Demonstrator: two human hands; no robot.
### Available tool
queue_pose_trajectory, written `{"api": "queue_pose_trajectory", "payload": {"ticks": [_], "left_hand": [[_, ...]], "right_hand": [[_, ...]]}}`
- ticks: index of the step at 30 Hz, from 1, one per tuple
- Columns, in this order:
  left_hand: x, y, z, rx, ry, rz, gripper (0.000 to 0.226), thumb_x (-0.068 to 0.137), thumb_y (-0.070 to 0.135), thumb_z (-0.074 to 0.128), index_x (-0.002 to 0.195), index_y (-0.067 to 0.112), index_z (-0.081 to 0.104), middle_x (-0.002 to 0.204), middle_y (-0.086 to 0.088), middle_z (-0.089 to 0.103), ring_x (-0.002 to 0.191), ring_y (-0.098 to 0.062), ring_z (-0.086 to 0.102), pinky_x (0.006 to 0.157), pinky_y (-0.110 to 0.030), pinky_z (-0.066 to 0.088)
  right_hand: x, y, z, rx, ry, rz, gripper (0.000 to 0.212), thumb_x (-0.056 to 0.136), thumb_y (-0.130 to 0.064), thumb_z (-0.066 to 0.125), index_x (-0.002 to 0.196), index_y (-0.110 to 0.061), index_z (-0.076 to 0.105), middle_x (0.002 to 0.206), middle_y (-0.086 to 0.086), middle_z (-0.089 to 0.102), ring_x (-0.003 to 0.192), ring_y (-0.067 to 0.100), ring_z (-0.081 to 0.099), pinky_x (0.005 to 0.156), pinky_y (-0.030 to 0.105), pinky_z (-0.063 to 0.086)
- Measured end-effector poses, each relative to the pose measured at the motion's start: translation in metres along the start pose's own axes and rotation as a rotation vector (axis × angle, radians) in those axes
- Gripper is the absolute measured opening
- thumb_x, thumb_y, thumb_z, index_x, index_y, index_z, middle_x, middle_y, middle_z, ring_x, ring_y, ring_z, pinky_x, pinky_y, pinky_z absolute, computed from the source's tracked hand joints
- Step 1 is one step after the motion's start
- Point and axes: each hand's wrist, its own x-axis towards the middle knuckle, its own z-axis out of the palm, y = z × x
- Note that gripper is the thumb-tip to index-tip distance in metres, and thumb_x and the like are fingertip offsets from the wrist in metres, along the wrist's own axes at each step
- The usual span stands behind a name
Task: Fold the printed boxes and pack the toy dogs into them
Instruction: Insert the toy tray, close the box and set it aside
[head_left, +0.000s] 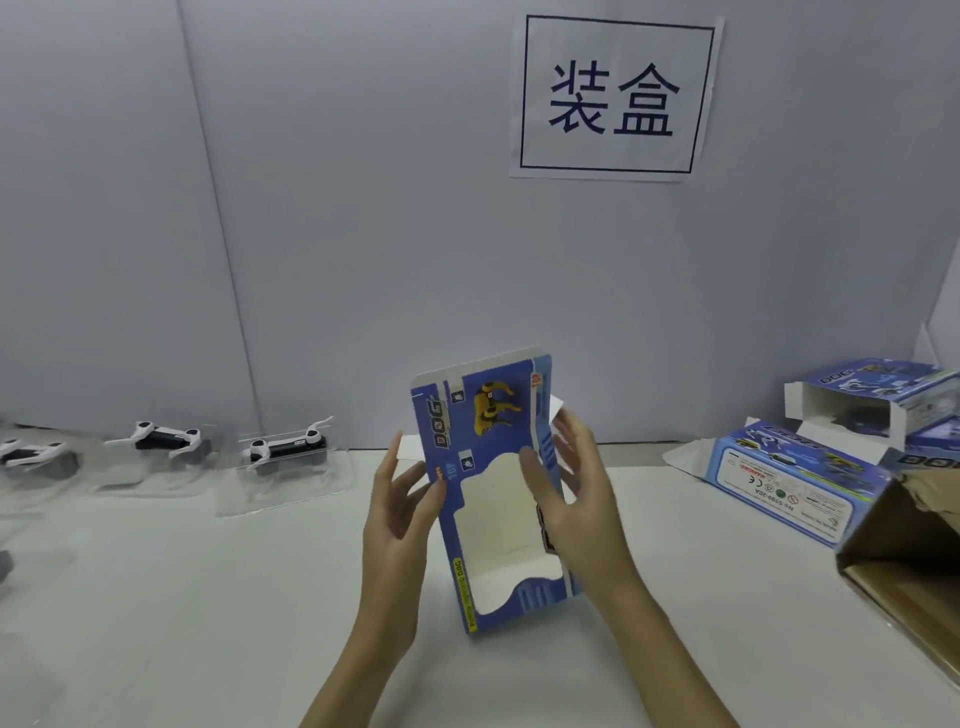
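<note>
A blue printed box (483, 426) with a yellow dog picture and a window cut-out stands upright on end above the white table (208, 597), in the middle of the view. My left hand (400, 514) pinches its left edge between thumb and fingers. My right hand (571, 493) holds its right side, thumb across the front by the window and fingers behind. Three white-and-black toy dogs in clear plastic trays sit along the back left: one (288, 449) nearest the box, one (163, 439) further left, one (31, 454) at the edge.
Several blue printed boxes (789, 478) are stacked at the right, one with an open end flap. A brown cardboard carton (904, 566) lies open at the right edge. A grey partition wall with a paper sign (615, 96) stands behind the table.
</note>
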Motion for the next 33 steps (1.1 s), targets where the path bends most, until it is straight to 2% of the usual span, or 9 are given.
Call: {"api": "queue_pose_trajectory", "payload": {"ticks": [6, 11, 14, 16, 20, 25, 27, 30, 33], "left_hand": [[0.001, 0.006, -0.006, 0.068, -0.045, 0.011, 0.075, 0.075, 0.081, 0.066, 0.143, 0.068, 0.039, 0.141, 0.017, 0.058, 0.130, -0.016, 0.061, 0.077, -0.030, 0.063], [-0.001, 0.009, -0.002, 0.111, -0.064, 0.050, 0.042, 0.100, 0.052, 0.050, 0.133, 0.076, 0.042, 0.135, 0.019, 0.050, 0.128, -0.014, 0.060, 0.079, -0.031, 0.062], [-0.007, 0.008, 0.002, 0.208, -0.135, 0.121, 0.033, 0.096, 0.062, 0.055, 0.128, 0.065, 0.045, 0.139, 0.007, 0.054, 0.123, -0.017, 0.061, 0.090, -0.034, 0.057], [-0.013, 0.007, 0.007, 0.267, -0.180, 0.189, 0.038, 0.091, 0.062, 0.057, 0.126, 0.056, 0.044, 0.132, 0.013, 0.058, 0.120, -0.015, 0.062, 0.091, -0.025, 0.055], [-0.017, 0.006, 0.012, 0.242, -0.162, 0.207, 0.030, 0.090, 0.061, 0.059, 0.117, 0.055, 0.047, 0.125, 0.019, 0.061, 0.117, -0.013, 0.065, 0.088, -0.016, 0.053], [-0.017, 0.003, 0.014, 0.358, 0.022, 0.318, 0.034, 0.095, 0.046, 0.068, 0.125, 0.049, 0.051, 0.130, 0.007, 0.055, 0.115, -0.011, 0.062, 0.083, -0.016, 0.051], [-0.015, 0.003, 0.010, 0.435, 0.135, 0.361, 0.038, 0.096, 0.049, 0.068, 0.131, 0.049, 0.052, 0.134, 0.009, 0.046, 0.121, -0.008, 0.057, 0.091, -0.017, 0.048], [-0.013, 0.008, 0.004, 0.474, 0.143, 0.398, 0.046, 0.104, 0.060, 0.042, 0.148, 0.047, 0.046, 0.145, 0.019, 0.043, 0.136, -0.002, 0.047, 0.100, -0.008, 0.040], [-0.015, 0.012, 0.002, 0.395, 0.131, 0.426, 0.054, 0.108, 0.061, 0.026, 0.156, 0.039, 0.039, 0.142, 0.030, 0.056, 0.126, 0.004, 0.059, 0.088, -0.007, 0.050]], "right_hand": [[-0.006, 0.008, 0.013, 0.104, -0.186, 0.012, 0.070, 0.096, -0.029, 0.063, 0.150, -0.051, 0.025, 0.144, -0.019, 0.058, 0.127, -0.002, 0.059, 0.089, 0.016, 0.055], [-0.007, 0.011, 0.014, 0.139, -0.182, -0.005, 0.060, 0.096, -0.029, 0.063, 0.149, -0.041, 0.036, 0.139, -0.017, 0.061, 0.131, 0.008, 0.059, 0.095, 0.021, 0.056], [-0.003, 0.009, 0.013, 0.160, -0.106, 0.006, 0.046, 0.097, -0.055, 0.059, 0.136, -0.033, 0.048, 0.130, -0.006, 0.067, 0.123, 0.019, 0.065, 0.093, 0.037, 0.060], [-0.001, 0.005, 0.012, 0.190, -0.046, 0.074, 0.077, 0.075, -0.087, 0.060, 0.125, -0.029, 0.054, 0.121, 0.002, 0.072, 0.113, 0.023, 0.071, 0.088, 0.039, 0.062], [-0.001, 0.007, 0.014, 0.197, -0.020, 0.108, 0.101, 0.055, -0.100, 0.058, 0.122, -0.025, 0.059, 0.107, -0.001, 0.077, 0.101, 0.018, 0.074, 0.074, 0.026, 0.062], [-0.012, 0.019, 0.025, 0.073, 0.007, 0.028, 0.061, 0.089, -0.068, 0.062, 0.142, -0.042, 0.046, 0.138, -0.014, 0.061, 0.125, 0.006, 0.061, 0.089, 0.014, 0.054], [-0.021, 0.022, 0.032, -0.077, -0.005, -0.020, 0.071, 0.093, -0.060, 0.061, 0.155, -0.051, 0.028, 0.146, -0.029, 0.043, 0.131, -0.005, 0.048, 0.095, 0.004, 0.043], [-0.029, 0.022, 0.045, -0.073, -0.119, -0.037, 0.077, 0.088, -0.069, 0.062, 0.154, -0.056, 0.025, 0.143, -0.037, 0.042, 0.135, -0.007, 0.045, 0.097, 0.002, 0.040], [-0.032, 0.019, 0.055, -0.004, -0.175, 0.056, 0.087, 0.075, -0.082, 0.064, 0.150, -0.052, 0.031, 0.138, -0.033, 0.052, 0.125, -0.004, 0.056, 0.087, 0.011, 0.053]]}}
